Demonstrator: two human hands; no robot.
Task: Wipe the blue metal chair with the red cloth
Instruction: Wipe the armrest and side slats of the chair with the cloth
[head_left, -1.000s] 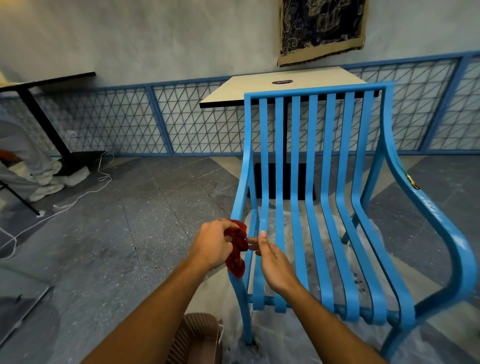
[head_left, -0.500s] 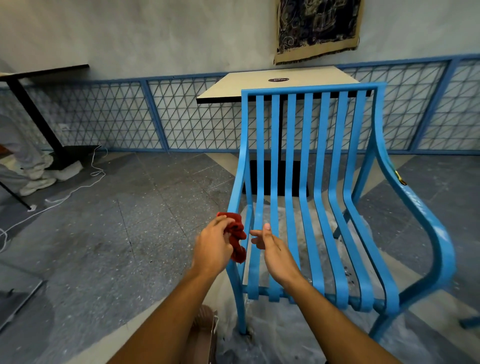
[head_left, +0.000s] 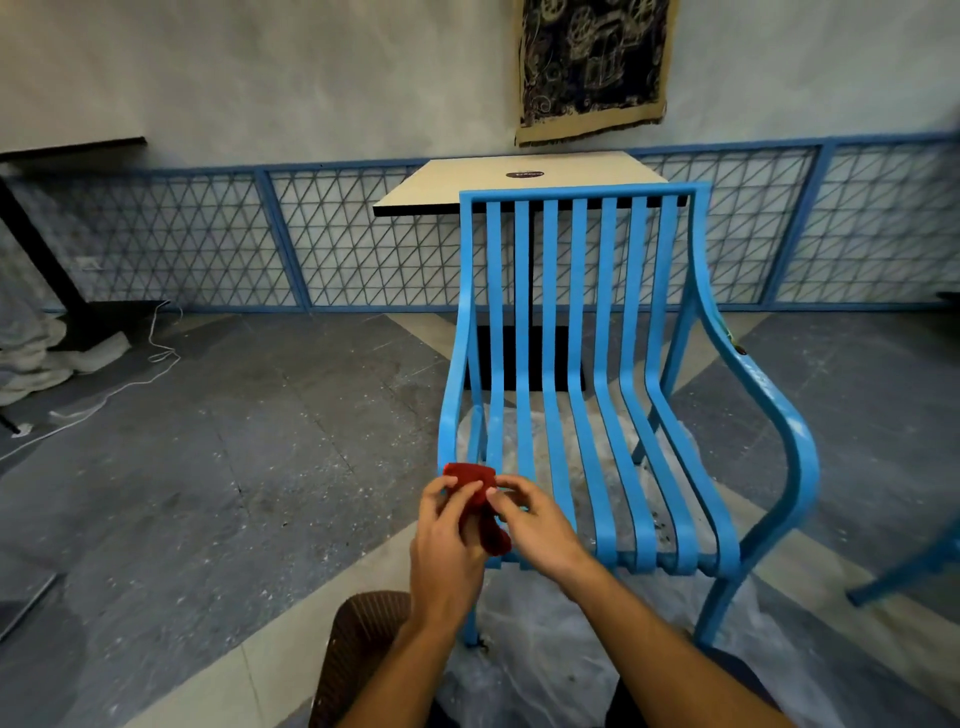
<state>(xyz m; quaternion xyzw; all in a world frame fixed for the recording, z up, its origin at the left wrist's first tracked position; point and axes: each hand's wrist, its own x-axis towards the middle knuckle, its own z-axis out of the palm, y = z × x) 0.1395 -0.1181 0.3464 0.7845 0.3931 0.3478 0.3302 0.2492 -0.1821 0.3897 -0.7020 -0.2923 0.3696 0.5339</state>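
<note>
A small red cloth (head_left: 478, 501) is held bunched between both hands in front of the blue metal chair (head_left: 587, 395), at the seat's front left corner. The left hand (head_left: 447, 545) is closed around the cloth's lower part, and the right hand (head_left: 530, 525) pinches its upper edge with thumb and fingertips. Clear plastic sheeting (head_left: 545, 670) is spread on the floor under the chair, and a beige-topped table (head_left: 524, 179) stands behind the chair's backrest.

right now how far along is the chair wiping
Done: red cloth picked up. In hand: left hand and right hand both grip it, bunched, at the front left corner of the blue chair. Left: the wiping; dark specks remain on the seat slats.
</note>
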